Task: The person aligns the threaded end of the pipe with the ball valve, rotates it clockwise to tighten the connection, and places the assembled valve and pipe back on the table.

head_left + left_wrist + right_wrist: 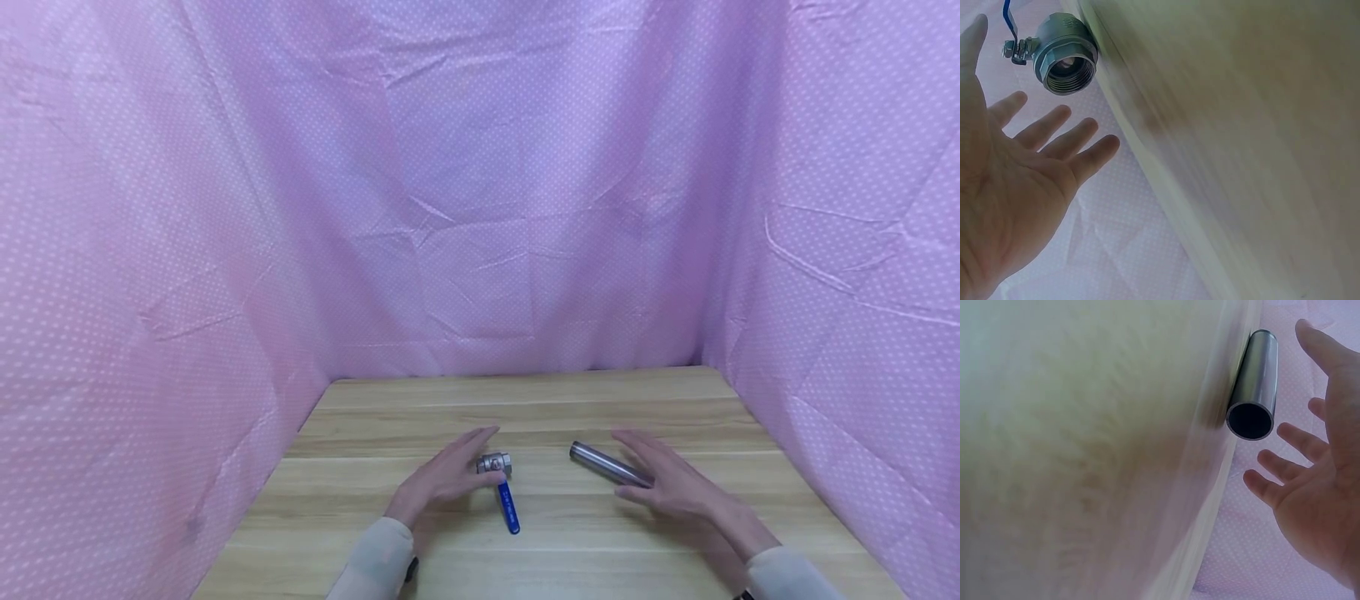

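Note:
A metal ball valve (494,463) with a blue lever handle (508,507) lies on the wooden table. My left hand (444,475) reaches beside it with fingers spread, the thumb overlapping the valve near the lever's base in the head view. In the left wrist view, the threaded opening of the ball valve (1066,56) faces the camera, beyond the spread fingers. To the right rests a steel pipe (609,464), lying at a slant. Around its near end my right hand (671,479) is held open, fingers apart. The pipe's hollow end (1250,420) shows in the right wrist view, apart from the fingertips.
The wooden table (525,400) has light, striped grain. Pink dotted cloth (487,208) hangs behind it and along both sides. A dark band (412,570) shows at the left wrist.

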`<state>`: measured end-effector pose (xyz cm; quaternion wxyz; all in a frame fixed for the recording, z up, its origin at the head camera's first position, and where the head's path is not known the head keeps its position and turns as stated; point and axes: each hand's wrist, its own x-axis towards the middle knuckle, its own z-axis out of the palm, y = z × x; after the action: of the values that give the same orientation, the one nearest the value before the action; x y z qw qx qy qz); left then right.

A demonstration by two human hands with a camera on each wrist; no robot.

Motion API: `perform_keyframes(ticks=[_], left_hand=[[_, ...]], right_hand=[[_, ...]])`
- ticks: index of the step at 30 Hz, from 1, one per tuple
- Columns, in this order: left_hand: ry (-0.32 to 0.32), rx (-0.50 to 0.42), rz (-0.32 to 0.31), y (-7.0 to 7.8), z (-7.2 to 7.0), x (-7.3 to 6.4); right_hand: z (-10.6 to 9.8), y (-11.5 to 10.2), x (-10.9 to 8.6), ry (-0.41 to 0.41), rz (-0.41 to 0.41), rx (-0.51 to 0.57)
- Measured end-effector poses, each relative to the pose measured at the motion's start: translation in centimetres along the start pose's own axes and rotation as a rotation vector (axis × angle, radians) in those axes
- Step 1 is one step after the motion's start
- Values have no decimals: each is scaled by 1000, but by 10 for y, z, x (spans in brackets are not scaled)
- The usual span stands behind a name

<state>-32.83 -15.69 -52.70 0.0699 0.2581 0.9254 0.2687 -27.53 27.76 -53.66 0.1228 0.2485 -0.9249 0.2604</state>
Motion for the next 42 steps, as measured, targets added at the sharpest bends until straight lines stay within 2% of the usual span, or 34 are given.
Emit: perform_keyframes(ticks=[9, 19, 24, 31, 35, 42], left_hand=[[-18, -26, 4, -2, -1, 1], [-38, 0, 9, -2, -1, 4], [-51, 9, 4, -1, 0, 6], [-62, 38, 20, -1, 1, 7], [-62, 29, 20, -1, 2, 8], [-62, -7, 31, 0, 2, 9]], right_hand=[[4, 3, 4, -39, 9, 25], [5, 5, 6, -113, 40, 67], [5, 6, 7, -122, 39, 69], [6, 7, 8, -147, 61, 126], [6, 8, 7, -163, 80, 154], [7, 12, 8, -156, 66, 168]])
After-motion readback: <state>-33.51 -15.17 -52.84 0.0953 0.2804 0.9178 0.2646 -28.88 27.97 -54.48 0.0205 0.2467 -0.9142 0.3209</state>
